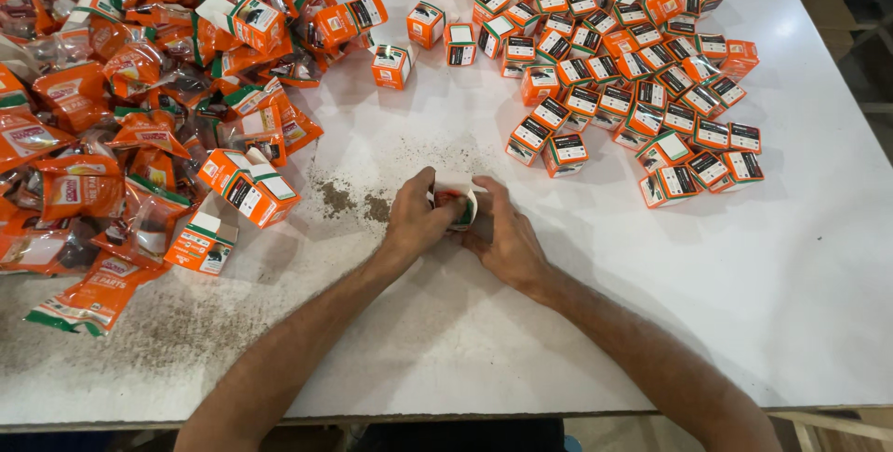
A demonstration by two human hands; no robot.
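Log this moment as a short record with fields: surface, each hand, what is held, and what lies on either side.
surface: white table, dark smudges near the middle
left hand: grips the small box from its left
right hand: grips the same box from its right
held: small box, white flap open on top
left side: heap of orange packets
far right: cluster of closed orange boxes

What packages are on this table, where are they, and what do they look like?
Small box: between left hand and right hand, white flaps open, orange inside.
Closed boxes: heap at upper right, small cubes, orange with white and dark labels.
Plastic pouches: pile at left, crinkly, orange with green and white.
Open boxes: beside the pouches, orange, flaps up.
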